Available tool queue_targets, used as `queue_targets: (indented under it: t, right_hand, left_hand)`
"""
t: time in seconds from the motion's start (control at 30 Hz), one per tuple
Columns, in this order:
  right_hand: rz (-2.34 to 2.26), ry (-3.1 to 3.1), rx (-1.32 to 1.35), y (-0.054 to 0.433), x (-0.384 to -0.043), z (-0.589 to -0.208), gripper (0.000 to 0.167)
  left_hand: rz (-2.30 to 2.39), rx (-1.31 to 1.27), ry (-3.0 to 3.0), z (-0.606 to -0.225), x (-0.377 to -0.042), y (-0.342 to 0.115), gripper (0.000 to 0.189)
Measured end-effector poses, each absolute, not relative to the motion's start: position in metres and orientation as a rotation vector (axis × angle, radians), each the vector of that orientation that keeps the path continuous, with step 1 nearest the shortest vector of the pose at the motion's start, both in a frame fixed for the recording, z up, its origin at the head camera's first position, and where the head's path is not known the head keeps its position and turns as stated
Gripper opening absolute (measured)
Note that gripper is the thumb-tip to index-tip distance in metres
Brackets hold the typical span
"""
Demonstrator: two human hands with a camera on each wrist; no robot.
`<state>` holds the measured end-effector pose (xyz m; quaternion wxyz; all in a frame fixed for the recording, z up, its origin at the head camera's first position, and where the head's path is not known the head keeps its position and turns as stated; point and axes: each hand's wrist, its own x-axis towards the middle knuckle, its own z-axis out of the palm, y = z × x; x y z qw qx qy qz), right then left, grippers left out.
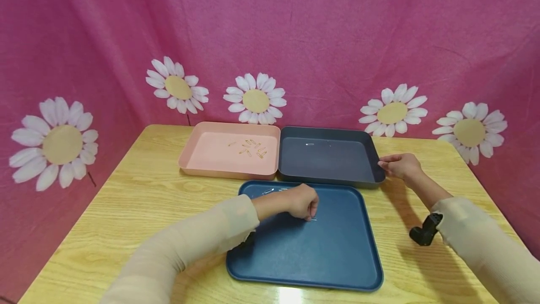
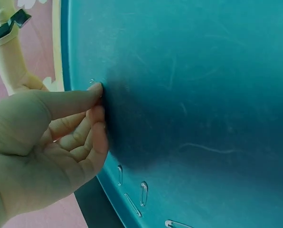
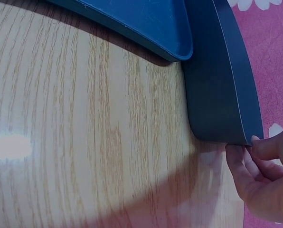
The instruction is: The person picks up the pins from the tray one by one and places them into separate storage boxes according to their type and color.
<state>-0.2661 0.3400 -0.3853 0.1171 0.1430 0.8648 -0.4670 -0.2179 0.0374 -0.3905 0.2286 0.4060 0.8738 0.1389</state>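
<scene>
My left hand (image 1: 301, 201) is over the blue tray (image 1: 308, 262), pinching a silver safety pin (image 1: 314, 219) between thumb and fingertips. Only an end of that pin shows past the thumb in the left wrist view. Several more silver safety pins (image 2: 144, 194) lie near the blue tray's far left corner, partly hidden by the left arm in the head view. At the right side of the dark grey tray (image 1: 333, 179), my right hand (image 1: 401, 165) grips the rim, thumb on the inside and fingers outside. One silver safety pin (image 1: 310, 144) is plainly visible in the grey tray.
A pink tray (image 1: 228, 172) with several gold-coloured safety pins (image 1: 248, 142) stands left of the grey tray, side against side. Both stand behind the blue tray on a wooden table (image 1: 139, 201). A pink flowered cloth (image 1: 316, 36) hangs behind the table.
</scene>
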Motion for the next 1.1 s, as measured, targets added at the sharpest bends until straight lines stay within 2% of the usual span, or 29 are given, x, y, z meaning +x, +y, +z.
queue_targets:
  t: [0.67,1.1]
  right_hand:
    - [-1.347,2.539,0.419,0.341,-0.266,-0.386,0.05]
    - [-1.486,2.386,0.384,0.345,-0.268,-0.388,0.053]
  left_hand:
    - [0.585,1.146,2.27,-0.374,-0.228,0.034,0.007]
    - [0.802,0.963,2.319,-0.351,-0.266,0.032,0.007]
